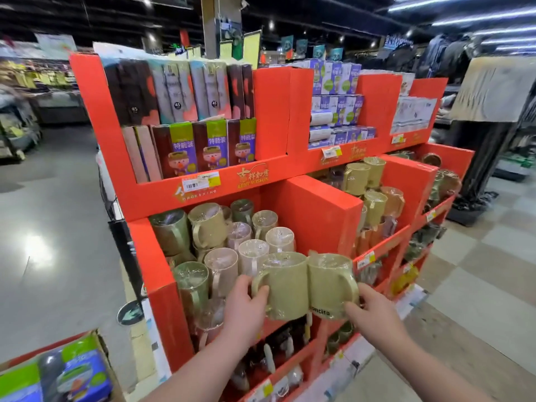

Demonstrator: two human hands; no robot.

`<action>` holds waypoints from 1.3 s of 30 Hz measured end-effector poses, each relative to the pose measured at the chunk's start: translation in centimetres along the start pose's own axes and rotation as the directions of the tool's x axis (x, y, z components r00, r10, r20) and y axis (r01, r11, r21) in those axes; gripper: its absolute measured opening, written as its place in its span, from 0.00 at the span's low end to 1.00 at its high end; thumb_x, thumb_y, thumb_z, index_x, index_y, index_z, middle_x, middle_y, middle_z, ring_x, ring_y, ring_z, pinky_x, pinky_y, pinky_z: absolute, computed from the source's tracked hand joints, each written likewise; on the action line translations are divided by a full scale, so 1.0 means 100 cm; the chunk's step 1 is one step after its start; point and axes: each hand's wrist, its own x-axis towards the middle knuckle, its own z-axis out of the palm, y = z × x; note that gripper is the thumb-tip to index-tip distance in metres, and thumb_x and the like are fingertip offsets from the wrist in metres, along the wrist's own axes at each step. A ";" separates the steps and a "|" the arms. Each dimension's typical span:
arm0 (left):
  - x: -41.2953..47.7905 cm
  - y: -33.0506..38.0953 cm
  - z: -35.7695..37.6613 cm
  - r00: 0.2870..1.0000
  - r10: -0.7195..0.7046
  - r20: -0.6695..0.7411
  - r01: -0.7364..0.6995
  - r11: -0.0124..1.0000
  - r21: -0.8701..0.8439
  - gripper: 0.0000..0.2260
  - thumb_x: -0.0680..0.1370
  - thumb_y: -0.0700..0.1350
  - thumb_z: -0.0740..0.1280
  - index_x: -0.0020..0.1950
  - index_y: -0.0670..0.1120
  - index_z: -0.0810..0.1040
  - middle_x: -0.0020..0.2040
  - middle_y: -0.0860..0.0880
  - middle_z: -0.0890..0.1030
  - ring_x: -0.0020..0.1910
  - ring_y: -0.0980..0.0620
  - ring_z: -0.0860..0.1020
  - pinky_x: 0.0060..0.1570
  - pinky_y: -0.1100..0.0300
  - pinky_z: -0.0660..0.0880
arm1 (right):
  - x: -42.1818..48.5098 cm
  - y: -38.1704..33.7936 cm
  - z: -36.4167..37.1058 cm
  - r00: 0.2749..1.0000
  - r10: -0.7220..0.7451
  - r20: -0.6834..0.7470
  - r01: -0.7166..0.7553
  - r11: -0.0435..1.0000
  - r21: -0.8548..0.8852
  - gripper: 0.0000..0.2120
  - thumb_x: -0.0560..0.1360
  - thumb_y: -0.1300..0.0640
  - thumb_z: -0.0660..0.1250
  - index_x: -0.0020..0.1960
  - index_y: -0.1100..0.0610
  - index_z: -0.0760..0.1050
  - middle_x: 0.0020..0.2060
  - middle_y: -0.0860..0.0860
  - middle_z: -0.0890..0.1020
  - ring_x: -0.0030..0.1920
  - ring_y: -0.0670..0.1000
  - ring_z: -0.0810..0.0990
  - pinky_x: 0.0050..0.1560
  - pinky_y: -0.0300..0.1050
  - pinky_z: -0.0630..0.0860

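Note:
I hold two beige plastic-wrapped mugs side by side in front of a red cardboard display shelf [319, 210]. My left hand [246, 309] grips the left mug [285, 285] by its handle, thumb over the handle's top. My right hand [374, 311] grips the right mug [327, 282] at its handle side; black lettering shows near its base. Both mugs are upright and touch each other, hanging just in front of the shelf's front lip.
Several wrapped mugs [220, 245] in beige, green and pink fill the shelf bin behind. Boxed goods [185, 149] stand on the tier above, more mugs [368, 181] to the right. A carton of packs [72, 372] sits at lower left. Open aisle floor [52, 227] lies left.

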 end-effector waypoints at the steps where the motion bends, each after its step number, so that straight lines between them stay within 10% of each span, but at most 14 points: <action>1: 0.009 0.001 0.000 1.000 0.004 -0.014 -0.004 1.000 0.014 0.02 0.78 0.44 0.64 0.47 0.46 0.73 0.43 0.47 0.78 0.41 0.51 0.77 0.40 0.58 0.75 | 0.011 -0.001 0.002 1.000 -0.004 0.002 0.004 1.000 0.010 0.09 0.74 0.61 0.63 0.44 0.46 0.75 0.36 0.51 0.80 0.34 0.49 0.73 0.31 0.41 0.66; 8: 0.052 -0.003 -0.013 0.991 -0.070 -0.115 0.067 0.997 -0.027 0.03 0.77 0.43 0.66 0.50 0.49 0.75 0.45 0.48 0.81 0.45 0.46 0.80 0.48 0.46 0.78 | 0.077 -0.016 0.025 0.994 -0.089 0.065 0.086 0.995 0.051 0.07 0.74 0.60 0.65 0.45 0.49 0.76 0.34 0.48 0.78 0.31 0.45 0.71 0.31 0.38 0.67; 15: 0.080 -0.007 -0.027 0.944 -0.098 -0.316 0.091 0.995 -0.035 0.01 0.78 0.41 0.66 0.48 0.47 0.75 0.42 0.49 0.79 0.42 0.53 0.77 0.38 0.61 0.71 | 0.159 -0.049 0.050 0.957 -0.237 0.168 0.226 0.971 0.083 0.06 0.74 0.57 0.66 0.47 0.47 0.75 0.41 0.44 0.80 0.41 0.43 0.78 0.36 0.33 0.70; 24: 0.098 -0.006 -0.020 0.790 -0.182 -0.586 0.180 0.982 -0.062 0.06 0.76 0.39 0.67 0.42 0.48 0.75 0.40 0.48 0.80 0.40 0.52 0.77 0.36 0.61 0.69 | 0.272 -0.077 0.087 0.868 -0.342 0.361 0.375 0.927 -0.022 0.06 0.73 0.58 0.66 0.45 0.61 0.76 0.39 0.54 0.82 0.40 0.52 0.78 0.41 0.45 0.73; 39: 0.101 0.008 0.002 0.582 -0.263 -0.769 0.304 0.948 -0.093 0.04 0.76 0.40 0.67 0.41 0.44 0.75 0.34 0.48 0.78 0.33 0.53 0.73 0.32 0.61 0.65 | 0.332 -0.088 0.148 0.783 -0.399 0.478 0.471 0.881 -0.036 0.12 0.75 0.56 0.66 0.36 0.56 0.66 0.31 0.50 0.73 0.33 0.49 0.72 0.32 0.43 0.66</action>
